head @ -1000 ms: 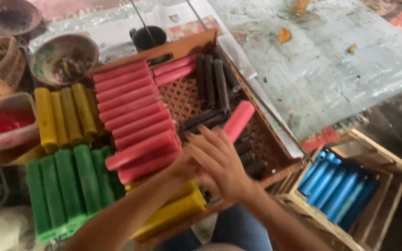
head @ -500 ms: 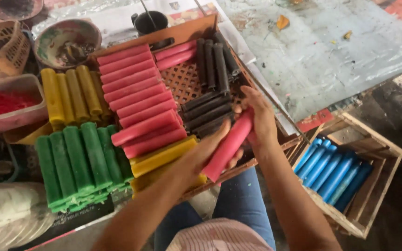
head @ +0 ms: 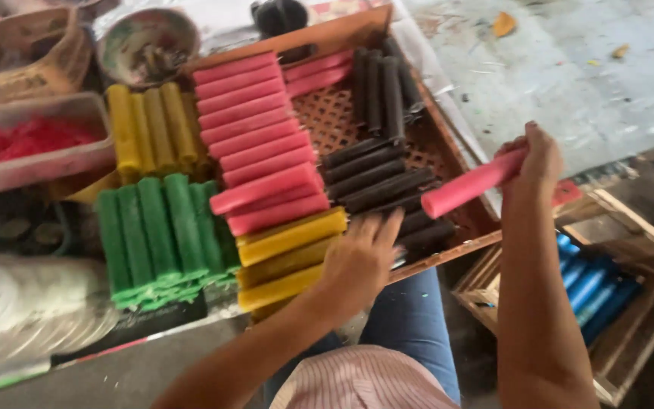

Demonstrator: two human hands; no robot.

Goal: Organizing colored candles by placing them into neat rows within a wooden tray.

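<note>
My right hand [head: 537, 157] grips a pink stick [head: 468, 184] by one end and holds it in the air over the right rim of a wooden tray [head: 448, 254]. My left hand [head: 360, 259] lies flat, fingers apart, on the black sticks [head: 376, 182] and the yellow sticks [head: 291, 241] near the tray's front edge. A row of pink sticks [head: 255, 129] fills the tray's left side, with more black sticks [head: 382, 79] at the back. The woven bottom [head: 332, 120] shows in the middle.
Green sticks [head: 162, 231] and more yellow sticks [head: 151, 129] lie left of the tray. A clear tub of red bits [head: 32, 144], a bowl [head: 145, 42] and a basket [head: 28, 53] stand behind. A wooden crate with blue sticks [head: 596, 276] sits at lower right. A grey sheet [head: 569, 68] covers the far right.
My right hand has lifted the pink stick out of the tray and carried it right, past the rim. My left hand has let go of it and dropped onto the black and yellow sticks.
</note>
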